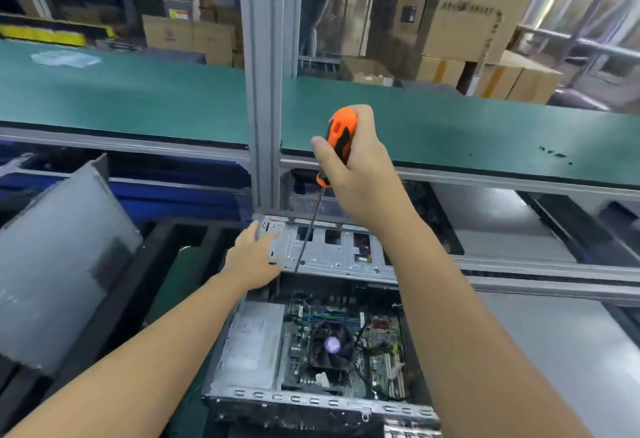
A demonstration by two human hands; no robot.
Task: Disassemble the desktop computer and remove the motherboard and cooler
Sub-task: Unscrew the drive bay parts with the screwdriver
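While the left hand (254,257) presses flat on the far metal bracket (332,254) of the open computer (311,397), probably to steady it, the right hand (363,174) grips a screwdriver (341,136), tip down on that bracket. The motherboard (384,361) and cooler (330,344) sit nearer, inside it.

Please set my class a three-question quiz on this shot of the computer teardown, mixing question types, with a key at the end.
1. True or false: the right hand grips the orange-handled screwdriver.
2. The left hand rests flat on: A) a cardboard box; B) the left end of the metal drive cage; C) the green bench top.
3. Fill in: inside the open case, the cooler sits on the ____.

Key: 1 true; 2 B; 3 motherboard.
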